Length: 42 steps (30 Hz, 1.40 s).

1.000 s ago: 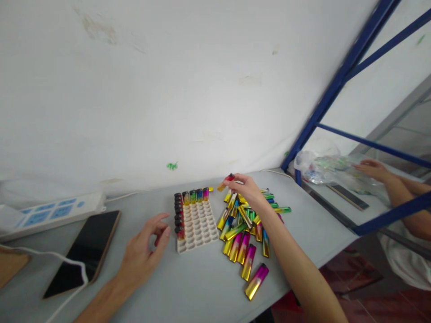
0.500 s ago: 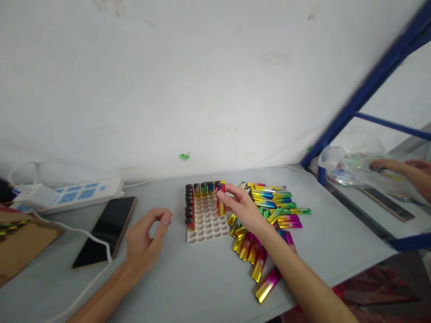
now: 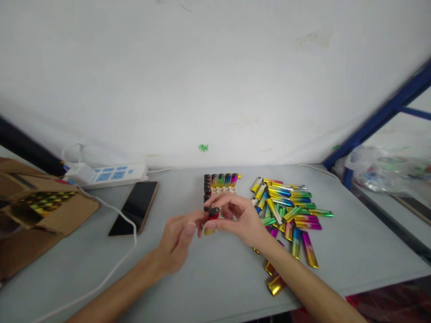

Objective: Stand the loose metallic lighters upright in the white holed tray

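My right hand (image 3: 239, 220) pinches a lighter (image 3: 213, 214) with a black top and a red and yellow body, in front of the white tray (image 3: 225, 190). Just left of it, my left hand (image 3: 178, 237) has its fingertips at the lighter; whether they grip it is hard to tell. Lighters with black tops stand in the tray along its left side and back row (image 3: 221, 180). Both hands hide the tray's front. To the right lies a loose pile of shiny metallic sleeves (image 3: 292, 215) in gold, green, blue and magenta.
At the left lie a black phone (image 3: 136, 208), a white power strip (image 3: 116, 175) with a white cable (image 3: 126, 255), and an open cardboard box (image 3: 76, 211) of lighters. A blue metal frame (image 3: 380, 116) and plastic bags (image 3: 377, 168) are at the right. A wall stands behind.
My right hand has brought a lighter toward me over the tray's front. My left hand has moved right to meet it. The view has shifted left, showing more of the box.
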{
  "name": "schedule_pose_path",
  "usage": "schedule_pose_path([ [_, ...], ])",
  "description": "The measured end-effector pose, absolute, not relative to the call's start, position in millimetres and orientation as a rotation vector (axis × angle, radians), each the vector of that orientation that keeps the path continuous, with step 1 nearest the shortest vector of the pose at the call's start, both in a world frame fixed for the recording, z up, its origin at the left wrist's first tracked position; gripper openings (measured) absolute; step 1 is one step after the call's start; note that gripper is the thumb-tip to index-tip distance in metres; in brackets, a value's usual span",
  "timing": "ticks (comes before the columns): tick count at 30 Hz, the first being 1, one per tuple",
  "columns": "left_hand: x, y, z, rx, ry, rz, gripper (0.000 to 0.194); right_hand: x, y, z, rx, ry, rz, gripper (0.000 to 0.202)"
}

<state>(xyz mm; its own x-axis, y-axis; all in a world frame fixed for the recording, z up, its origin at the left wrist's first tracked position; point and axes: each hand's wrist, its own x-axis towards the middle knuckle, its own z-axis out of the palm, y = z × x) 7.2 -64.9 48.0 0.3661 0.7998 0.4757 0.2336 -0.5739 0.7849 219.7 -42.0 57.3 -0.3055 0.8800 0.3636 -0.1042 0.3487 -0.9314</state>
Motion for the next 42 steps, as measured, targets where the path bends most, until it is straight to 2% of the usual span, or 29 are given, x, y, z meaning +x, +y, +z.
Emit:
schedule_pose_path([
  [6,26.1,-65.8,35.4,1.326,0.817,0.920,0.083,217.7,-40.1,46.4,-0.719,-1.735,0.746,0.036],
  [11,31.2,-61.9,22.8,1.221,0.908,0.853,0.081,223.8,-43.0,46.8,-0.764,-1.977,0.390,0.033],
  [14,28.9,-58.0,27.8,1.184,0.940,0.901,0.081,236.0,-41.5,57.4,-0.844,-2.042,0.405,0.039],
  [18,24.0,-53.0,38.4,1.144,0.922,0.910,0.080,262.4,-33.1,68.3,-1.036,-2.069,0.505,0.034],
  [23,19.0,-45.2,36.0,1.085,0.935,0.943,0.076,281.6,-24.1,59.9,-1.133,-2.211,0.569,0.037],
  [32,17.2,-36.9,26.4,1.041,1.022,1.063,0.065,270.7,-23.7,48.9,-1.123,-2.236,0.613,0.038],
  [39,17.7,-38.6,32.4,1.067,0.980,1.105,0.075,275.9,-20.4,43.5,-1.072,-2.317,0.615,0.038],
  [42,16.1,-38.4,36.1,1.119,0.967,1.184,0.067,277.2,-19.8,42.7,-1.069,-2.337,0.601,0.039],
])
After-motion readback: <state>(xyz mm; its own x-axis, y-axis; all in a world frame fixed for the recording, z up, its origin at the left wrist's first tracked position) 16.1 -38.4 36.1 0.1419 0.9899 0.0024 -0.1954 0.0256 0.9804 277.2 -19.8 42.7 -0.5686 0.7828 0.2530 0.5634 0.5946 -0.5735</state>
